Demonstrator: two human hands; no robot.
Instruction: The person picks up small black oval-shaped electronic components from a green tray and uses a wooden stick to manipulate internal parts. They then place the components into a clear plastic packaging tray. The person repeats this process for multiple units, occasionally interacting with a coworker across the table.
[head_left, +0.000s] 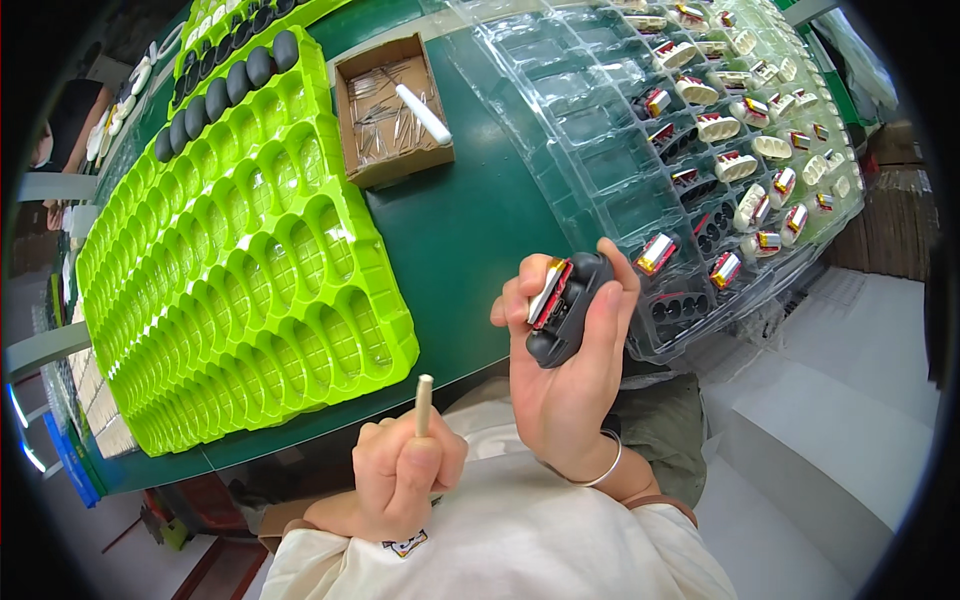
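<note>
My left hand (405, 475) is closed in a fist around a thin beige stick (424, 405), whose blunt end points up and away from me. To its right, my raised right hand (575, 385) grips a black plastic housing (572, 318) between thumb and fingers. A small silver, red and yellow block (549, 293), which looks like a battery cell, sits along the housing's left side, by my fingertips. The stick and the housing are apart. Just right of that hand, a similar silver-and-red block (655, 254) lies in a clear plastic tray (565, 110).
On the green table (450, 215), a bright green tray (300, 340) of oval pockets stands at left, with black oval shells (237, 83) at its far end. A cardboard box (400, 172) of thin metal pins holds a white rod (424, 114). Cream shells (735, 166) fill the clear tray's right part.
</note>
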